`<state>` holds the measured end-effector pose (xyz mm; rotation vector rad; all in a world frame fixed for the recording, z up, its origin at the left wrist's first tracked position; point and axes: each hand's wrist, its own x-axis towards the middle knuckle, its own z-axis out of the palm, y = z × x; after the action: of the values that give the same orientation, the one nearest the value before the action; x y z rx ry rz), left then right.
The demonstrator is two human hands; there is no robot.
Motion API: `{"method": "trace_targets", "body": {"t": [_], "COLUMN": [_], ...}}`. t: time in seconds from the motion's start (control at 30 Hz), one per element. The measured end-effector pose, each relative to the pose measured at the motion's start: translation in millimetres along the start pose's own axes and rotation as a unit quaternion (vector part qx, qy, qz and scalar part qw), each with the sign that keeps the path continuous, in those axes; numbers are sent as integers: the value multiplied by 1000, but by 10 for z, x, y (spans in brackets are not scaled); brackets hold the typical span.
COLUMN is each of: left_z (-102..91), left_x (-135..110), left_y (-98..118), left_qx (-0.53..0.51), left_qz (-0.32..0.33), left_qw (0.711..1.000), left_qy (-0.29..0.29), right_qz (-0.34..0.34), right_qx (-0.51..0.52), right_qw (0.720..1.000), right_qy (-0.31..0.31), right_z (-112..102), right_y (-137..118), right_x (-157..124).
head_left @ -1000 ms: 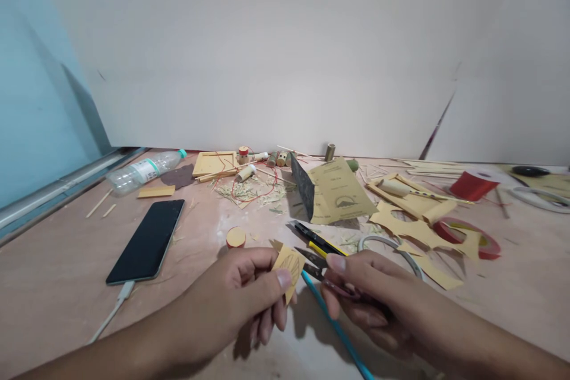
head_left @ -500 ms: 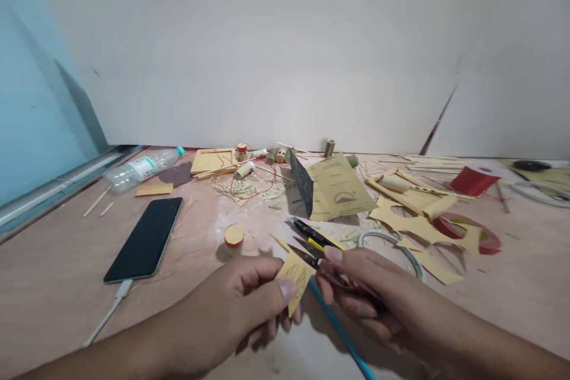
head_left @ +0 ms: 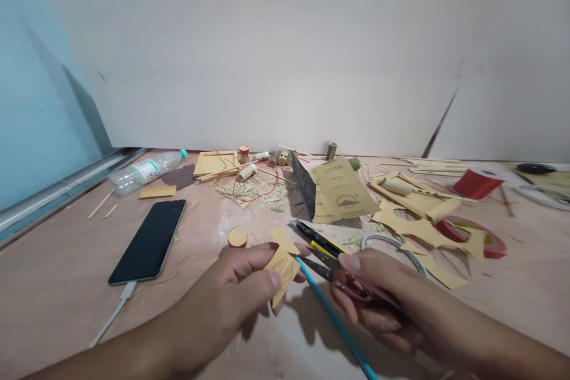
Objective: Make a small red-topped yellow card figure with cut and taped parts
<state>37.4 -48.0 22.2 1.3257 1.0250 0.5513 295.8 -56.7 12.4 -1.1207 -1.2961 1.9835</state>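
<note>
Between the thumb and fingers of my left hand (head_left: 227,297) is a small piece of tan paper (head_left: 284,273) with pencil lines drawn on it. My right hand (head_left: 378,291) is closed around a pair of scissors (head_left: 327,270), whose blades are parted and point left at the paper's edge. Just beyond the paper lies another tan strip (head_left: 284,240), partly behind my left fingers; I cannot tell if it is joined. A small cylinder with a tan top and red rim (head_left: 237,236) stands past my left hand. Under the scissors runs a blue stick (head_left: 336,320).
A black and yellow cutter (head_left: 318,236) lies behind the scissors. Folded sandpaper (head_left: 341,190) stands mid-table. Tape rolls (head_left: 494,243), cut paper scraps (head_left: 421,228) and red thread (head_left: 478,183) are right. A phone (head_left: 149,240) and plastic bottle (head_left: 149,171) are left. A white board (head_left: 285,59) rises behind.
The tan paper has turned and shifted slightly left in my left hand. The scissors have moved down and right, apart from where they overlapped the paper's top edge. The view has tilted slightly.
</note>
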Motion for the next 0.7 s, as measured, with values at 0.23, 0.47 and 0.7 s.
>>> {"method": "trace_targets", "body": {"t": [0.23,0.47,0.7], "left_z": [42,87,90], "left_x": [-5,9,17], "left_y": [29,31,-23], "left_qx": [-23,-8,-20], "left_qz": [47,43,34], "left_qw": [993,989,992], "left_qy": [-102,-138,-117], "right_qz": [-22,-17,-40], "right_qx": [-13,39,33], "right_qw": [998,995,997], "right_qy": [-49,-86,-58], "right_z": [24,84,102], "right_y": [68,140,157], "right_x": [3,73,55]}}
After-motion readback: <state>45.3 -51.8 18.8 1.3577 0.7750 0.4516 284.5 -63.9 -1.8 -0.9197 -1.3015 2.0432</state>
